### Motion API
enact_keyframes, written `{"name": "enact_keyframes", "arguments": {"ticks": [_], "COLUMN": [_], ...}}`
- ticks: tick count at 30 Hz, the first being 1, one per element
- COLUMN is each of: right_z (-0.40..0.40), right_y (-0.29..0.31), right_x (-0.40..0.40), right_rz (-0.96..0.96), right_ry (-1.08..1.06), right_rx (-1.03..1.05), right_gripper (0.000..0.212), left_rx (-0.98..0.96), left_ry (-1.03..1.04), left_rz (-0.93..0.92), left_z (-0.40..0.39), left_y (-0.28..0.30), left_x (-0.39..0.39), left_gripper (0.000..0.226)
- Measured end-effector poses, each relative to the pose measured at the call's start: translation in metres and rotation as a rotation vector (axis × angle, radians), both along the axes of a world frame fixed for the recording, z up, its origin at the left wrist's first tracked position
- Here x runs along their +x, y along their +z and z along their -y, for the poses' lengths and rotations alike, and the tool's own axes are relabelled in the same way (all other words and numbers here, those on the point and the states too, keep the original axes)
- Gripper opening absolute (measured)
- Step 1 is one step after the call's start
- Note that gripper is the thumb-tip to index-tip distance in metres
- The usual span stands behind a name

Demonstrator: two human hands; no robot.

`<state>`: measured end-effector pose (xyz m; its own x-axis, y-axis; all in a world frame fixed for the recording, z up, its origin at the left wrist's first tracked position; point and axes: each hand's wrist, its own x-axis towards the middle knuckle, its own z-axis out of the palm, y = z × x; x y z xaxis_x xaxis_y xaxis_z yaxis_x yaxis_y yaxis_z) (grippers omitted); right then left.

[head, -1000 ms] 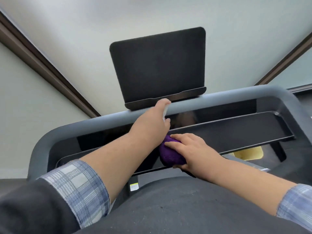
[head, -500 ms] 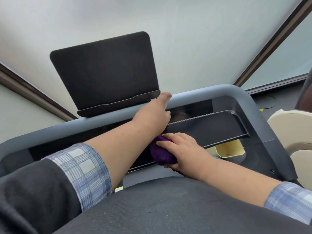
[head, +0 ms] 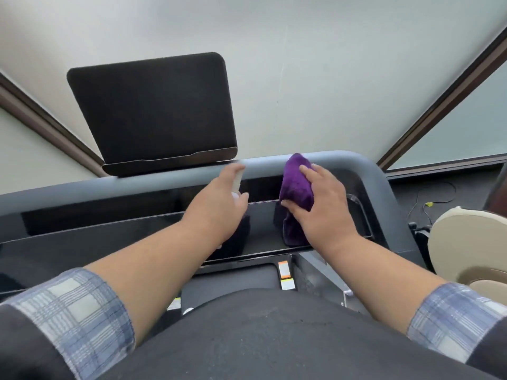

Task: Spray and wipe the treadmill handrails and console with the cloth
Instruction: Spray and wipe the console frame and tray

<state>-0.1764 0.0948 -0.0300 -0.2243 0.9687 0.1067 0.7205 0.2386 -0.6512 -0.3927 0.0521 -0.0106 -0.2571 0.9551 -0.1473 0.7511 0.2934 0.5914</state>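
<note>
One cloth [head: 296,187], two hands, one bottle [head: 237,180]

Plaid cuffs over a dark top

Blue-and-white checked sleeves [head: 74,314] pushed up both forearms (right cuff [head: 452,319] likewise), dark outer layer at the shoulders, dark grey fabric across the torso [head: 274,338].

Pale wall [head: 301,64] with dark trim [head: 439,105], frosted window [head: 466,127].
</note>
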Motion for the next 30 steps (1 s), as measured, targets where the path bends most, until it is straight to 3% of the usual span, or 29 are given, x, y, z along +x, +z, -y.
{"name": "enact_keyframes", "arguments": {"ticks": [2, 6, 8, 14, 26, 30], "right_z": [-0.025, -0.055, -0.054, -0.017, 0.026, 0.052], "right_y": [0.002, -0.008, -0.012, -0.019, -0.020, -0.025], "right_x": [-0.003, -0.025, -0.043, -0.115, -0.177, -0.207], "right_rz": [0.032, 0.485, 0.562, 0.666, 0.564, 0.574], "right_ry": [-0.035, 0.092, 0.146, 0.302, -0.009, 0.006], "right_rx": [0.010, 0.034, 0.091, 0.180, -0.032, -0.014], "right_gripper": [0.078, 0.076, 0.075, 0.078, 0.081, 0.083], "left_rx": [0.015, 0.013, 0.022, 0.114, 0.176, 0.193], "left_ry": [0.041, 0.082, 0.105, 0.158, 0.198, 0.124], "left_rz": [0.035, 0.095, 0.107, 0.099, 0.111, 0.111], "left_z": [0.027, 0.075, 0.095, 0.138, 0.180, 0.177], "left_y": [-0.001, -0.003, -0.003, -0.003, -0.005, -0.007], "left_x": [-0.006, -0.017, -0.023, -0.054, -0.148, -0.182], "left_gripper": [0.055, 0.056, 0.056, 0.057, 0.053, 0.057]}}
